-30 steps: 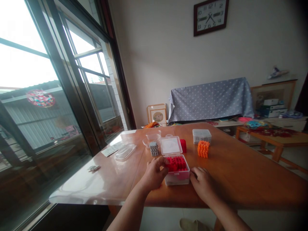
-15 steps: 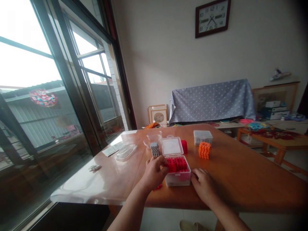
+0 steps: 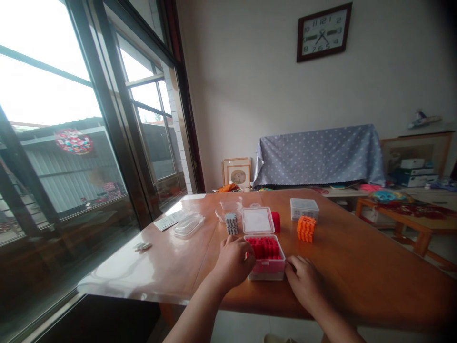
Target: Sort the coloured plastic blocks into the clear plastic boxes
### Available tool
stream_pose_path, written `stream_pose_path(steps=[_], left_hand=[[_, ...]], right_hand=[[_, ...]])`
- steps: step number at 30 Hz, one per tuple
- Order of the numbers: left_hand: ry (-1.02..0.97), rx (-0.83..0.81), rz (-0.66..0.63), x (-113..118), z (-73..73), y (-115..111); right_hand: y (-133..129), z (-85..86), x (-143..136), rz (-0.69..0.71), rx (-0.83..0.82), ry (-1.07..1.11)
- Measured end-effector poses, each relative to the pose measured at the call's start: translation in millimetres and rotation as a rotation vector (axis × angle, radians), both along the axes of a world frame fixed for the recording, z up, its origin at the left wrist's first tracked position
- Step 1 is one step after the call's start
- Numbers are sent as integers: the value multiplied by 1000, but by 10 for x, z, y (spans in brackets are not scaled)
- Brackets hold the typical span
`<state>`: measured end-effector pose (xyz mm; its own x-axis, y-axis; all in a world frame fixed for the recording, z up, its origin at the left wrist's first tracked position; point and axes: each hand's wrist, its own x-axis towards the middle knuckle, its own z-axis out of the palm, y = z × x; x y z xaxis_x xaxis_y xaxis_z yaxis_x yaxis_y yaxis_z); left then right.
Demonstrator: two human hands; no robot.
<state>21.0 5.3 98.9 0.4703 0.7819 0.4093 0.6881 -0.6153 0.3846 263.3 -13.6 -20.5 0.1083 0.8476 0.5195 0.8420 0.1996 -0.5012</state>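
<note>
A clear plastic box (image 3: 267,275) stands near the table's front edge with its lid (image 3: 258,220) tipped back. Rows of red interlocking pieces (image 3: 263,247) fill it. My left hand (image 3: 235,259) is at the box's left side, its fingers curled against the red pieces; a bit of red shows at the fingertips, too small to make out. At the right wall of the box, my right hand (image 3: 302,276) rests on the table with bent fingers, and what they hold, if anything, is hidden. Behind the lid is another red stack (image 3: 276,222).
Grey pieces (image 3: 232,224) stand left of the lid, near a clear tub (image 3: 230,206). Orange pieces (image 3: 306,229) and a closed box (image 3: 304,209) are at the right. A clear lid (image 3: 189,225) and a small packet (image 3: 142,246) lie left.
The view has shifted slightly, so things sit a little lower and farther right. My left hand has turned and moved lower against the box's left side. My right hand stays beside the box.
</note>
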Motion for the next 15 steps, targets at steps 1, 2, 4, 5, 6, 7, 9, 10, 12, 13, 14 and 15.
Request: stream_pose_path(steps=[1,2,4,5,6,7,9,10,12,13,14,15], left_hand=[[3,11,7,2,17,-15],[6,18,14,5,33,-28],[6,18,24,10,58,-48],[3,13,25,11,65,-56],[-1,5,23,10,70,-62],[-9,-3,20,7,70,-66],[-23,-17,11,-2,61,-72],[-29,-20,5,-6,52,-74],[-41,-19,-8,-15,31,-71],[-49,-16,-13,-18,20,-66],[-60,-14,-18,-22,10,-57],[-79,-12,-18,-29,0,-46]], right_hand=[[2,-8,5,1,-3,-1],[3,-14,10,4,-7,-3],[3,-20,17,7,-12,-3],[2,-21,18,7,-12,-2],[0,-20,19,7,-11,-1],[-2,-18,18,5,-10,0],[-5,-14,15,6,-10,2],[-7,-13,14,8,-11,2],[-8,-12,15,9,-7,3],[-8,-12,17,8,-3,3],[-9,-10,20,7,-2,1],[-11,-7,22,7,-4,-1]])
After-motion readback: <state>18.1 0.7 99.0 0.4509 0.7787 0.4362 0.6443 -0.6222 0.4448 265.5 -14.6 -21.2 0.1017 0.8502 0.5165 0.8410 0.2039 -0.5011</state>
